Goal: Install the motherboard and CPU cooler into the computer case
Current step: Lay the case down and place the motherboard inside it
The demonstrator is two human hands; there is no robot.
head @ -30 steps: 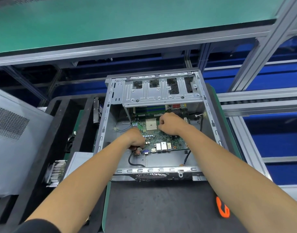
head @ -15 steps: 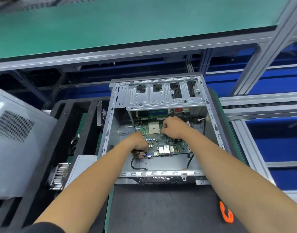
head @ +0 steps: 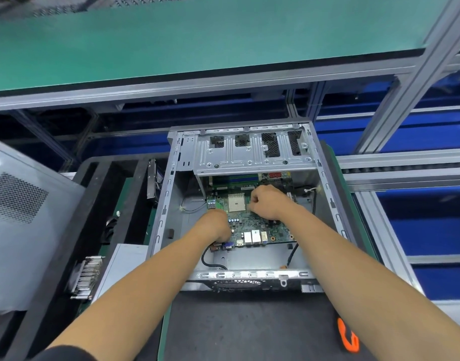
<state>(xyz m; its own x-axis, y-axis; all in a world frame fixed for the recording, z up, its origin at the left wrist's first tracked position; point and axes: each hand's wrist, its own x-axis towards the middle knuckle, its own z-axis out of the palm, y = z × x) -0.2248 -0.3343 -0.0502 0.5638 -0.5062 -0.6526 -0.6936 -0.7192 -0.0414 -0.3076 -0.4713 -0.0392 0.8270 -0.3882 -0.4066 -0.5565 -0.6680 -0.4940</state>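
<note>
Assembly workshop: aluminium-frame bench (head: 395, 105) with green mat (head: 197, 40).

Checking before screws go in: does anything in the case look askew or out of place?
Nothing is plainly wrong. The motherboard lies flat in the computer case, both hands on it. A loose black cable curls below its port edge.

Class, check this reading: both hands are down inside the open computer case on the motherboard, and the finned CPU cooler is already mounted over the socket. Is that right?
Not quite. The head view shows the CPU cooler lying outside the computer case, to its left, and the socket bare. The rest holds: the left hand and right hand are inside the case on the motherboard.
</note>
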